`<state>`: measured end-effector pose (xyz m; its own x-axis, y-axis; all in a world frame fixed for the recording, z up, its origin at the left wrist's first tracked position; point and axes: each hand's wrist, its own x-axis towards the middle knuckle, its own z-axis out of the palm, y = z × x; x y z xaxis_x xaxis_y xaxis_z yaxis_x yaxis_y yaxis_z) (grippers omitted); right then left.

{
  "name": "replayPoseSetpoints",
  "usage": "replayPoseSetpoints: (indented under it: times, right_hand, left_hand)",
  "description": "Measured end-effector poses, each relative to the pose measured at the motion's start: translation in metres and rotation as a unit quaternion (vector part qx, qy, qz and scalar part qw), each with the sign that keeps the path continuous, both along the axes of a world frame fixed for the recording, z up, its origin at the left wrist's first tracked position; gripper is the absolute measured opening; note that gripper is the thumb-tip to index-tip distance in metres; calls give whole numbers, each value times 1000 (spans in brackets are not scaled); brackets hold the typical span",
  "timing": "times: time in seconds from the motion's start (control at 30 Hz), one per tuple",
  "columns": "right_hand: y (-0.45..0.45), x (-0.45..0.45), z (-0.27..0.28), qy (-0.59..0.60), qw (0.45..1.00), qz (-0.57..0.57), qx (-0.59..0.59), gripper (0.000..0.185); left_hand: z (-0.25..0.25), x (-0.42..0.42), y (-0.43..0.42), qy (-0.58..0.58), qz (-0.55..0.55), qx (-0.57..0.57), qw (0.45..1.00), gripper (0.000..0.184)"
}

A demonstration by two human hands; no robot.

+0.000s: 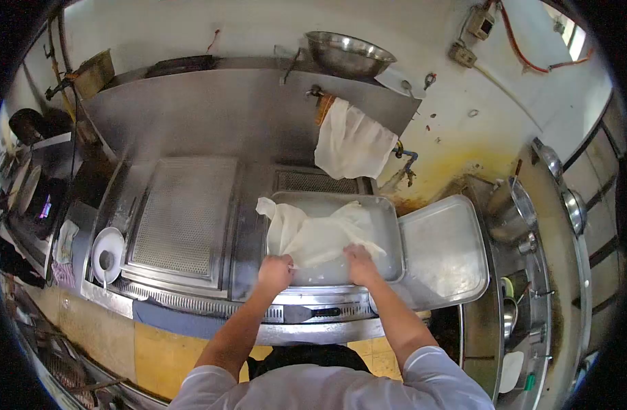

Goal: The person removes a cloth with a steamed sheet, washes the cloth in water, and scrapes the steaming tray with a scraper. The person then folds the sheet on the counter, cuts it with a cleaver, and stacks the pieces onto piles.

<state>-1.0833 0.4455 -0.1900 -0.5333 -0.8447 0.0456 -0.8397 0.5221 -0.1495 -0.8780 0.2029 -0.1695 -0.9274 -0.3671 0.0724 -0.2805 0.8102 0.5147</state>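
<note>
Two hands, both tight on one pale cloth, over one of two trays

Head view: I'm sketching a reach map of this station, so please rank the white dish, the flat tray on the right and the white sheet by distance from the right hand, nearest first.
From the right hand:
1. White sheet: at its fingers.
2. Flat tray: to its right.
3. White dish: far left.

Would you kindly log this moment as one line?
left hand: closed on white cloth | right hand: touching same cloth | cloth: in metal tray, one corner over rim
</note>
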Motion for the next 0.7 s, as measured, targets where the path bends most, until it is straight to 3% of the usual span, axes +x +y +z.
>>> replayPoseSetpoints:
  times: [0.1, 0.13, 0.17, 0.23, 0.27, 0.3, 0.33, 0.4, 0.5, 0.57, 0.67, 0.7]
  right_hand:
    - [3, -47, -45, -128, 982, -70, 122, 37]
    - [-5, -54, -17, -116, 981, -100, 115, 32]
    - [-19, -60, 45, -103, 980, -131, 108, 28]
    - [-37, -70, 156, -147, 954, -229, -123, 26]
    - [-40, -115, 140, -46, 931, -242, -270, 30]
    - [-40, -163, 149, -113, 912, -241, -313, 44]
    - [-48, -190, 161, -116, 884, -218, -398, 40]
    - [-61, -226, 174, -119, 870, -164, -450, 39]
    - [-73, -234, 186, -66, 913, -117, -386, 46]
    - [-82, -166, 206, 42, 914, -144, -376, 46]
    - [-86, -127, 184, -153, 902, -161, -370, 57]
    - [-82, -97, 213, -213, 898, -133, -362, 55]
  left_hand:
    - [8, -2, 5, -21, 12, -11, 1000, 25]
    - [10, -2, 5, -12, 7, -19, 1000, 24]
    - [10, -2, 5, -2, 3, -26, 1000, 24]
    - [7, -4, 3, 14, -5, -19, 1000, 23]
    - [5, -5, 3, 22, -9, -16, 1000, 22]
    - [4, -6, 4, 15, -17, -34, 999, 22]
    - [2, -7, 5, 7, -25, -52, 998, 22]
    - [2, -7, 9, 3, -29, -77, 997, 23]
    - [3, -6, 16, -10, -15, -91, 996, 25]
    - [6, -7, 20, -48, -3, -87, 995, 21]
    - [0, -7, 25, -10, -2, -83, 996, 23]
    - [3, -9, 27, -37, -4, -83, 996, 24]
